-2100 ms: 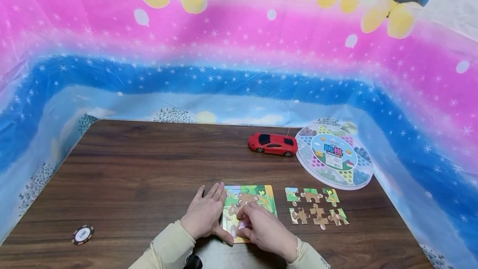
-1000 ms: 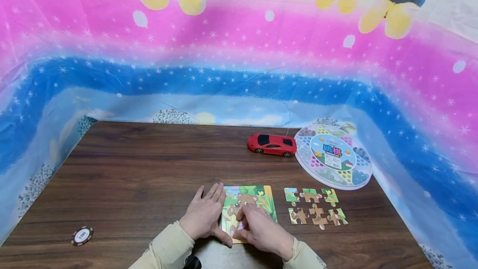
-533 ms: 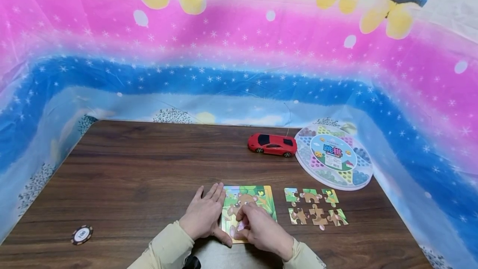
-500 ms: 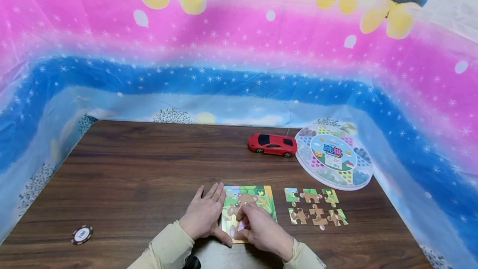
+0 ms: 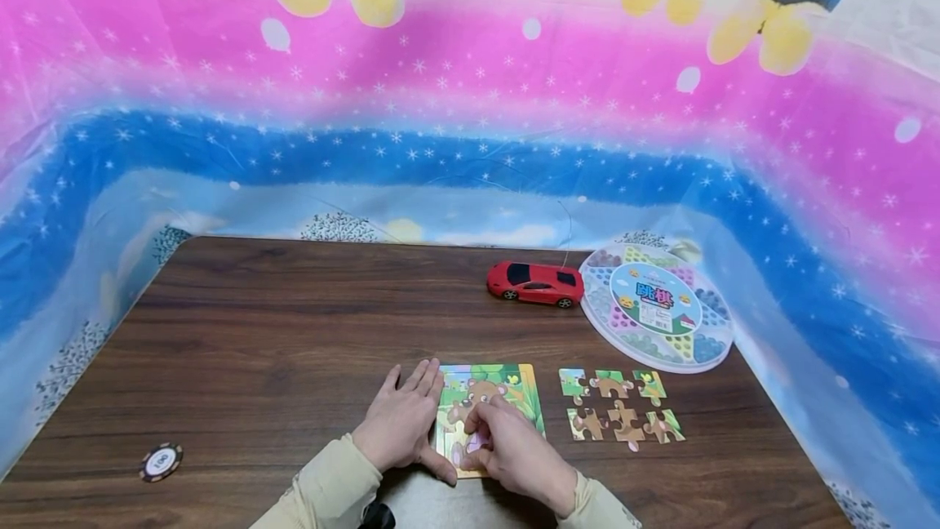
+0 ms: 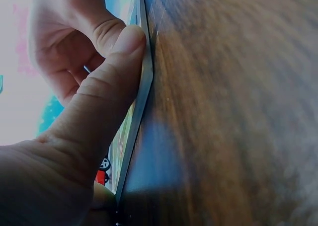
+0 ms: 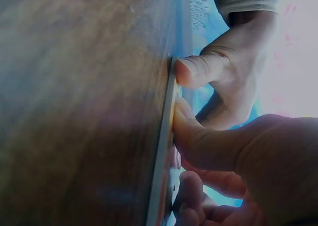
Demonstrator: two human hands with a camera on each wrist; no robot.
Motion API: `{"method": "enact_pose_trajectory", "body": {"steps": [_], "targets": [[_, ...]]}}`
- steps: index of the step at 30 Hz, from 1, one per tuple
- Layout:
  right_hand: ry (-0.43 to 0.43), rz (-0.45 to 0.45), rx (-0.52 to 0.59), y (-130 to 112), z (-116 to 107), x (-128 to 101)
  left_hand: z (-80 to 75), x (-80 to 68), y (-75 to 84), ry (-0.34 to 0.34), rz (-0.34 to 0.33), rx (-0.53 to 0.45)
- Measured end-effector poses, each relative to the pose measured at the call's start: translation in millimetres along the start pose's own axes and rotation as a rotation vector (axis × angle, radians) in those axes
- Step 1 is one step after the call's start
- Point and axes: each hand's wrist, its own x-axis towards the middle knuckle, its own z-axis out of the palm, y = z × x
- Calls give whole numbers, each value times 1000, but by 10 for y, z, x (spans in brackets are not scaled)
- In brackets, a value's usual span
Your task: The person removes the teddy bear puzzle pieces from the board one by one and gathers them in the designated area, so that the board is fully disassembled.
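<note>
Behind the fingers hangs a glossy plastic sheet banded pink and blue around a dark wood-grain table. Beyond the right fingers sits a round game tray, beside a smooth red toy car. Under both hands lies a flat, thin puzzle board: left hand flat, thumb pressing its edge; right hand curled, fingertips pressing its face. Loose cardboard pieces lie right; a chip far left.

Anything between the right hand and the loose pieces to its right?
Nothing visible. The right hand rests on the puzzle board; only bare table separates the board from the loose pieces. The left hand holds the board's other edge.
</note>
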Motion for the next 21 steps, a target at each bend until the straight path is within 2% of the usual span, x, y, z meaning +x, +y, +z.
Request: {"method": "enact_pose_trajectory", "body": {"steps": [11,21], "targets": [[6,8,29,2,4,18,6,0,0,12,-2,8],[14,-8,-33,-4,9,16,0,0,4,6,-2,0]]}}
